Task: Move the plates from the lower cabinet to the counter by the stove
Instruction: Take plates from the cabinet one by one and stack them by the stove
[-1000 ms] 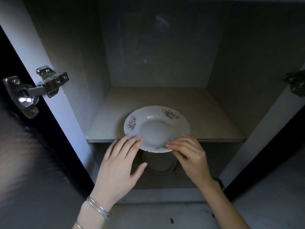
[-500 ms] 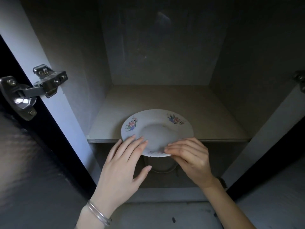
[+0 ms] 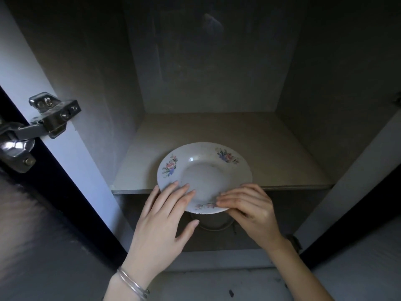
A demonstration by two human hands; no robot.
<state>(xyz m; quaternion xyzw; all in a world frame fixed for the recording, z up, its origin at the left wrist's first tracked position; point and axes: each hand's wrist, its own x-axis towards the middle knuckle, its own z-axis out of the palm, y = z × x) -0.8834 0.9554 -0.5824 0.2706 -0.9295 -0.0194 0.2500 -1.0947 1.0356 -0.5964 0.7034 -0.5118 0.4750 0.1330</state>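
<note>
The plate (image 3: 206, 177), white with flower sprays on its rim, is seen just ahead of both hands on the cabinet shelf (image 3: 282, 161); its near edge overhangs the shelf front, and the far part rests on the board. The left hand (image 3: 160, 227) is laid open, its straight fingers flat on the near-left rim and its thumb spread free below; nothing is gripped by it. The right hand (image 3: 251, 211) is bent over the near-right rim, and what shows of its thumb is tucked under the edge, so the rim appears to be pinched.

The lift is judged not yet done. With one side only pressed from above, the plate could be tipped over the shelf edge if weight is put on the left; it would then drop towards the dim round vessel (image 3: 213, 223) seen beneath the hands. A one-sided pinch on glazed china may also slip; the metal hinge (image 3: 50, 120), well left of the left hand, could be struck on the way out.
</note>
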